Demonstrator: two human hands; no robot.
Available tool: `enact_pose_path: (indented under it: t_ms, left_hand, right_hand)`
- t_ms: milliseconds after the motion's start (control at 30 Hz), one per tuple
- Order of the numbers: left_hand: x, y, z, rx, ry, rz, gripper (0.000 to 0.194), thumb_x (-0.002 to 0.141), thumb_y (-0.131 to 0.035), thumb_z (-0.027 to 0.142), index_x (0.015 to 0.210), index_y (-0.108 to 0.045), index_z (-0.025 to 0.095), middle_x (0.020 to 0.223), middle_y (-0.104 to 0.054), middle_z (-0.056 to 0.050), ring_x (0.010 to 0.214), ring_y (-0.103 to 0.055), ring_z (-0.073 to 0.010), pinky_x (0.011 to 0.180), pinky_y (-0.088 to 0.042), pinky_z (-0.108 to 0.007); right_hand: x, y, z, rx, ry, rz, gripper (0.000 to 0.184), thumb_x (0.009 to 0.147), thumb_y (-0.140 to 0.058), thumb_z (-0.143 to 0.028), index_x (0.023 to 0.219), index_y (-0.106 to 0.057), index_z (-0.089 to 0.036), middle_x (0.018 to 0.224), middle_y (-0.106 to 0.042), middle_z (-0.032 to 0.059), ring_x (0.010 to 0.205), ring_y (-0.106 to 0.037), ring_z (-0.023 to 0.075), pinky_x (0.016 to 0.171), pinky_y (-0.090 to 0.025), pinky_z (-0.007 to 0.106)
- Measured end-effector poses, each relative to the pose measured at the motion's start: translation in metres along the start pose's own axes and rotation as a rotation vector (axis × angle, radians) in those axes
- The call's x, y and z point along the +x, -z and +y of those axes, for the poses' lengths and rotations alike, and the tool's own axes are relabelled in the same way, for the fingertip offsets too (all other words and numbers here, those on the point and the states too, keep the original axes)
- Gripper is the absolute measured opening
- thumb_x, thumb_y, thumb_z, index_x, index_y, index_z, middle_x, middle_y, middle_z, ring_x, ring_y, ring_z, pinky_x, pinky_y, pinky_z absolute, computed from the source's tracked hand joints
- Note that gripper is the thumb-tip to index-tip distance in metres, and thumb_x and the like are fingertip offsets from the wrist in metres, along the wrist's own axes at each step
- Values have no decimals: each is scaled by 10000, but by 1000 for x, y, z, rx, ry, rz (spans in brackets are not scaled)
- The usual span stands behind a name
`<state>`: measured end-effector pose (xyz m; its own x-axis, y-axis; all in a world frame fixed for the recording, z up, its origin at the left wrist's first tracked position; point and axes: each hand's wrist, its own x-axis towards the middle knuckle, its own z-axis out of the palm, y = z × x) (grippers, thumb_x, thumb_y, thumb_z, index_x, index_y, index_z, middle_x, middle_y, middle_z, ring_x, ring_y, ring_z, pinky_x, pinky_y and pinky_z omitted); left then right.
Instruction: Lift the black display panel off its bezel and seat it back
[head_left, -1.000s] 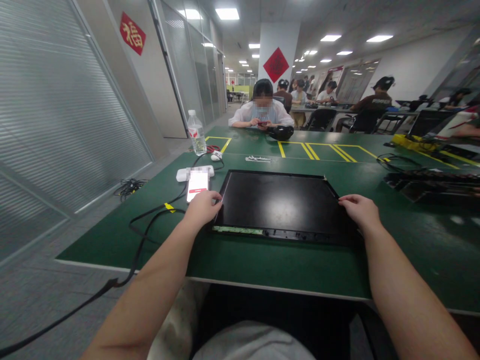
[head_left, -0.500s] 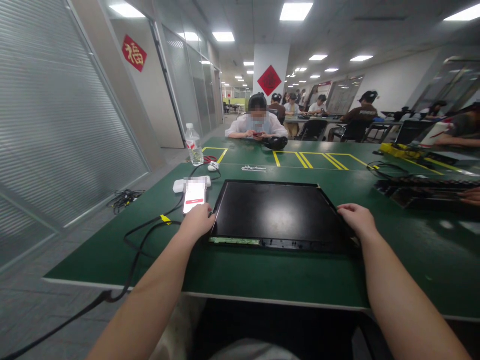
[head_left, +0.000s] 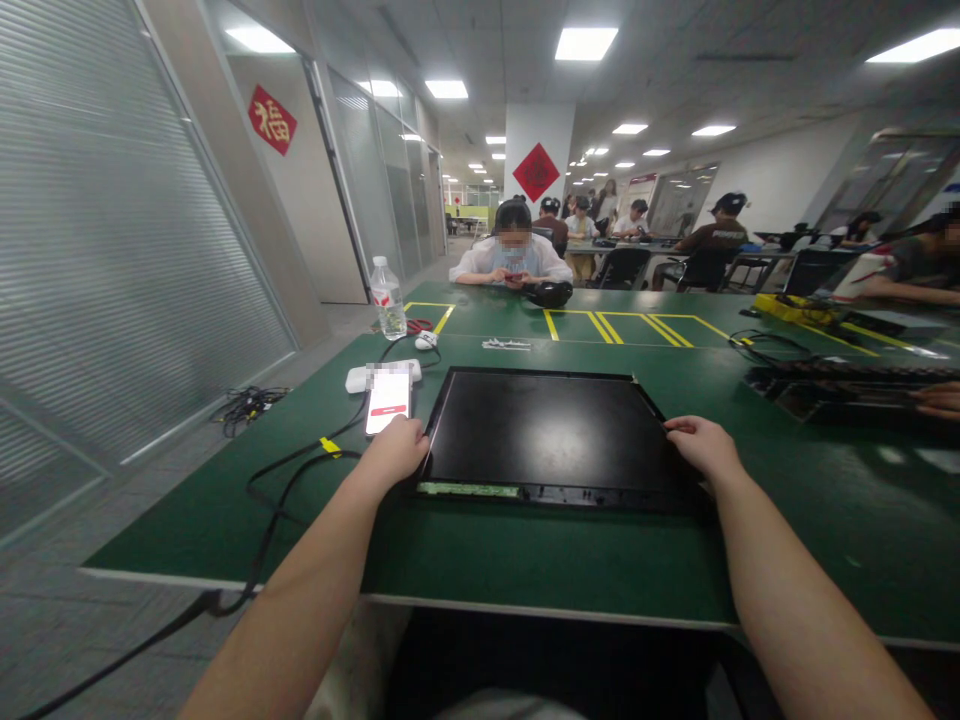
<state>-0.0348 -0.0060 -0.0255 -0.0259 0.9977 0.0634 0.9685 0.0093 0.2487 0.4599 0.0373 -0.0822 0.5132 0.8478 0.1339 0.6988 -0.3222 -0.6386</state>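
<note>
A flat black display panel lies face up on the green table, its dark screen reflecting a ceiling light. Along its near edge shows a strip of green circuit board. My left hand grips the panel's left edge, with the fingertips partly hidden. At the right edge, my right hand is closed, thumb and fingers pinching the frame. A phone with a lit white screen lies just beyond my left hand, against a white block-shaped object.
A water bottle, red-handled scissors and a small white object stand at the back left. A black cable runs over the table's left edge. Opposite sits a person. Dark equipment lies at right, near another person's hand.
My right hand has shifted slightly left along with the panel's right side. The view has tilted up a little. Both hands stay at the panel's edges.
</note>
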Motion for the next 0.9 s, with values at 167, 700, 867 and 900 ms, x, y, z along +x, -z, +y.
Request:
enact_pose_path:
  t_ms: [167, 700, 867, 900]
  left_hand:
    - [0, 1, 0, -21, 4, -21, 255, 879, -567, 165, 633, -550, 231, 753, -688, -93, 804, -682, -275, 698, -440, -319]
    - [3, -12, 2, -896, 183, 164, 255, 741, -748, 307, 638, -529, 224, 573, -560, 36, 554, -523, -149, 551, -360, -255]
    - [1, -9, 10, -1229, 282, 139, 373, 545, -868, 307, 690, -537, 215, 582, -567, 64, 519, -519, -116, 509, -391, -223]
    - [1, -8, 12, -1255, 298, 134, 375, 534, -866, 294, 695, -536, 214, 579, -563, 70, 509, -513, -110, 503, -396, -221]
  right_hand:
    - [1, 1, 0, -28, -10, -13, 161, 700, -676, -250, 809, -795, -246, 827, -771, 49, 765, -690, 229, 708, -513, 337]
    - [5, 1, 5, -36, 1, 46, 103, 665, -698, -257, 715, -786, -271, 717, -732, 46, 630, -642, 227, 611, -503, 350]
    - [3, 4, 1, -53, -26, 13, 150, 704, -695, -256, 775, -826, -271, 801, -764, 57, 669, -652, 231, 647, -510, 359]
    - [2, 4, 0, -59, -29, 7, 162, 711, -693, -256, 791, -834, -270, 812, -768, 59, 679, -656, 235, 655, -511, 361]
